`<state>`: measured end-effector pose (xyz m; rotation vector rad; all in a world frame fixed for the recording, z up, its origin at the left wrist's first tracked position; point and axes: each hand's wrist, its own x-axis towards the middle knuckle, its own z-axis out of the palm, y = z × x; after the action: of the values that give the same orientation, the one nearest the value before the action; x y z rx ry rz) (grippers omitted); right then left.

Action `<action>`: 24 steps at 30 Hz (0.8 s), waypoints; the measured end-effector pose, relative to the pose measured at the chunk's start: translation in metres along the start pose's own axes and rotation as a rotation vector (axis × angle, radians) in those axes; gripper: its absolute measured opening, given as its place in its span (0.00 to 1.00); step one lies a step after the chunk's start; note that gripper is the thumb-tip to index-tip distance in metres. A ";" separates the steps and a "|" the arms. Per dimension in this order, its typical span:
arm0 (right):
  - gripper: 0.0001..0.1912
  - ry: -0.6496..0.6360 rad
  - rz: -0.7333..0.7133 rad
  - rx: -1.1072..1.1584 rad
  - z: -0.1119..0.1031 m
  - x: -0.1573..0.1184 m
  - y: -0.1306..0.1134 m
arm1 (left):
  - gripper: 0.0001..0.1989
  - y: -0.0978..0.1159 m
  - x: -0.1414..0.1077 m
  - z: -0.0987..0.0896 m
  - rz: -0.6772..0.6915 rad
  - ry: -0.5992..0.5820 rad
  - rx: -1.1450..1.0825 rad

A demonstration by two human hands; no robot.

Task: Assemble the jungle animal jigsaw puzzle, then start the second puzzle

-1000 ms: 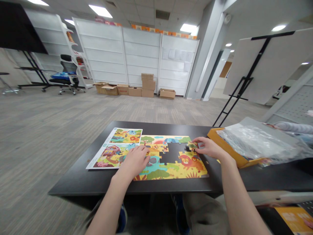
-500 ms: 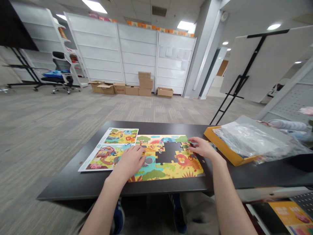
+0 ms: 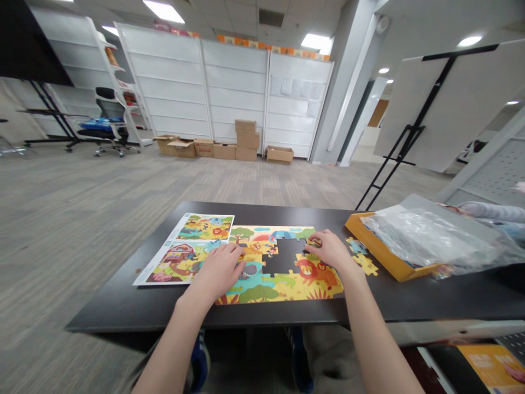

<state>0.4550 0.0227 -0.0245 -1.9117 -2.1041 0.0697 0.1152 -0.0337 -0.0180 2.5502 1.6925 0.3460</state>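
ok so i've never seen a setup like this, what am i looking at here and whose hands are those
There's no machine here: these are a person's own bare hands, seen by a camera worn on their head, looking forward and down.

On the black table lies a flat, colourful animal jigsaw puzzle with a gap in it. To its left is a white-edged printed picture sheet; to its right, loose yellow and blue puzzle pieces and a yellow box topped with clear plastic wrapping.

The left hand rests palm down at the puzzle's left side. The right hand has its fingers at the upper right; whether they grip a piece is hard to tell.
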 end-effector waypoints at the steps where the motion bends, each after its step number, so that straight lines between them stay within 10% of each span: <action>1: 0.14 -0.020 -0.005 0.002 0.000 0.000 0.000 | 0.11 0.000 0.000 0.000 0.001 -0.003 -0.001; 17: 0.15 -0.072 -0.075 0.076 -0.003 0.001 0.007 | 0.11 -0.005 0.000 0.006 0.018 0.010 -0.027; 24: 0.18 0.120 0.288 -0.037 -0.024 -0.004 0.041 | 0.11 -0.005 -0.002 0.006 0.022 0.005 -0.018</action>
<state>0.5012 0.0201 -0.0122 -2.1702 -1.7550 -0.0227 0.1118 -0.0329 -0.0249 2.5588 1.6560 0.3673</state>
